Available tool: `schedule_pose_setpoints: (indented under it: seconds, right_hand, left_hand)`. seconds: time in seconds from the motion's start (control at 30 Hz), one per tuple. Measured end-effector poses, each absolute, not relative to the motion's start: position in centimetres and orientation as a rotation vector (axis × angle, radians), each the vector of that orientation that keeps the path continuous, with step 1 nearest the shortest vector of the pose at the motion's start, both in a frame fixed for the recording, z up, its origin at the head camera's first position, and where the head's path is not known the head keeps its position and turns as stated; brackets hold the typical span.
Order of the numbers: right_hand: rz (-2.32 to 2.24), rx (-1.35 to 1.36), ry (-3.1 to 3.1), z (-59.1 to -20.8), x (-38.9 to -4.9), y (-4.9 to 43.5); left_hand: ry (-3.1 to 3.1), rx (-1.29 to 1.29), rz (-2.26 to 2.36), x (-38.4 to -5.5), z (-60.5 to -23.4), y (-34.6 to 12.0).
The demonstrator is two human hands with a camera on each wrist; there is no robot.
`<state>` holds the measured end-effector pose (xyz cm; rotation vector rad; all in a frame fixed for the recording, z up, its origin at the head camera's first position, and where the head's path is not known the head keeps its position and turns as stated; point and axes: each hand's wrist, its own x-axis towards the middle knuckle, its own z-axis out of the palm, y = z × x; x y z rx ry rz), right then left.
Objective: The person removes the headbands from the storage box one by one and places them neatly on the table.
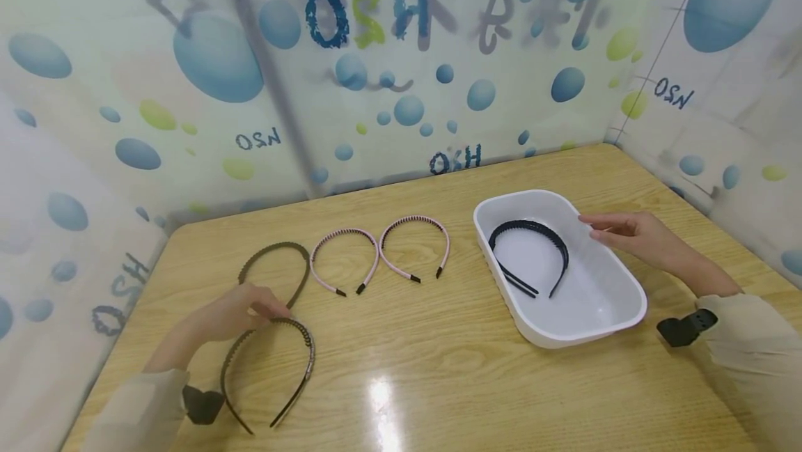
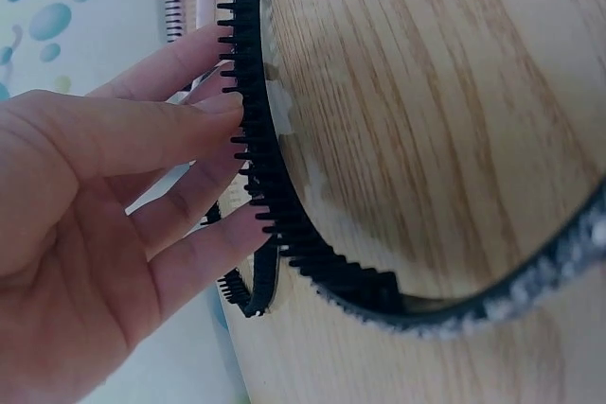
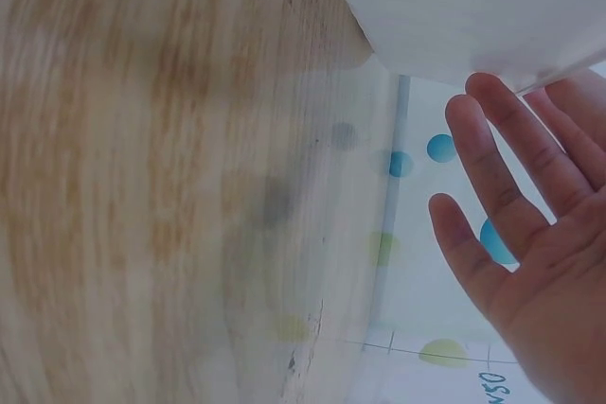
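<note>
My left hand (image 1: 241, 309) pinches the top of a black toothed headband (image 1: 311, 347). The left wrist view shows thumb and fingertips at its comb teeth, with silvery glitter along the band's outer side. Just beyond that hand lies a dark headband (image 1: 276, 245). To its right, two pink headbands with dark tips, one (image 1: 346, 231) and another (image 1: 446, 239), rest on the table. My right hand (image 1: 648, 239) touches the right rim of a white plastic bin (image 1: 617, 285), fingers mostly straight; the thumb is hidden in the right wrist view. Black headbands (image 1: 560, 239) lie overlapping inside the bin.
A wooden table (image 1: 438, 368) holds everything. Behind it and at both sides hang pale sheets (image 1: 388, 90) printed with blue and green drops, meeting the table's far edge. The bin stands toward the table's right side.
</note>
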<state>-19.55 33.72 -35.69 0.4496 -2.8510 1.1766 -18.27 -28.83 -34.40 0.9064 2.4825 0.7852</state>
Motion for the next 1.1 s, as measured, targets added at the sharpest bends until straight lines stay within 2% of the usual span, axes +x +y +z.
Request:
schedule_pose_setpoints:
  seconds: [0.63,0.97,1.1]
  right_hand:
    - [1.19,0.443,-2.847,-35.6,-19.4,33.6]
    - [1.193,0.46,-2.83,-35.7,-19.5,33.6]
    - [1.188,0.459,-2.829,-35.8,-19.5,33.7]
  left_hand:
    - [2.541,0.866,0.813,-17.7,-34.2,-28.4]
    - [2.613,0.955,0.824,-17.4,-32.9,-27.5]
    - [2.605,0.882,0.835,-17.6,-32.0,-26.5]
